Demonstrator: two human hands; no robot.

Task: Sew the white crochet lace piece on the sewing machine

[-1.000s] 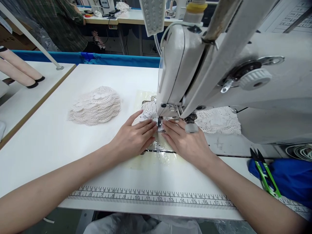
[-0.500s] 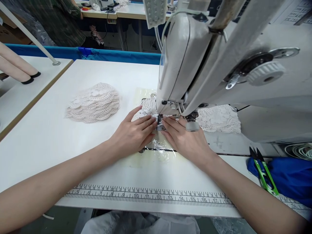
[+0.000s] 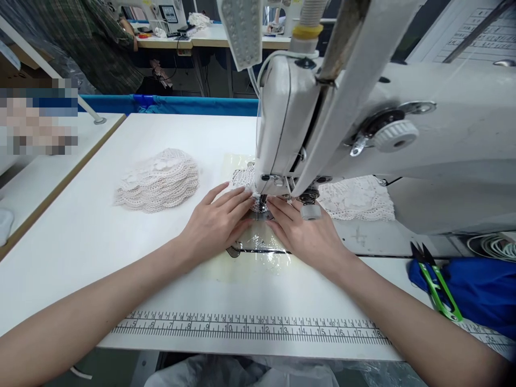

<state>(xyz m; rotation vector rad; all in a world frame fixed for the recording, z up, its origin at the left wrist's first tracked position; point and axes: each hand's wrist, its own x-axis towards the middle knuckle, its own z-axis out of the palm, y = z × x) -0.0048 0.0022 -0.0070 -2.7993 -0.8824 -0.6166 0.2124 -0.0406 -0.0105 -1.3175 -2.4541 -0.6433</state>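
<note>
Under the head of the white sewing machine (image 3: 278, 113) lies a piece of white lace (image 3: 244, 176), partly hidden by the machine and my fingers. My left hand (image 3: 220, 217) rests flat on it, left of the presser foot (image 3: 262, 203), fingers stretched out. On the foot's other side my right hand (image 3: 304, 228) lies flat too, its fingertips near the foot and partly behind a round knob. More lace (image 3: 357, 199) spreads on the machine bed to the right; whether it joins the piece under the foot is hidden.
A stack of lace pieces (image 3: 161, 180) sits at left on the white table (image 3: 72, 258). Green-handled thread snips (image 3: 439, 287) lie by blue cloth (image 3: 484, 293) at right. A ruler strip (image 3: 250, 328) runs along the front edge. Another person's sleeve (image 3: 92, 43) shows behind.
The camera view has tilted up and shifted slightly, so the background sits lower in the picture. Both hands keep nearly the same place beside the presser foot, flat on the lace.
</note>
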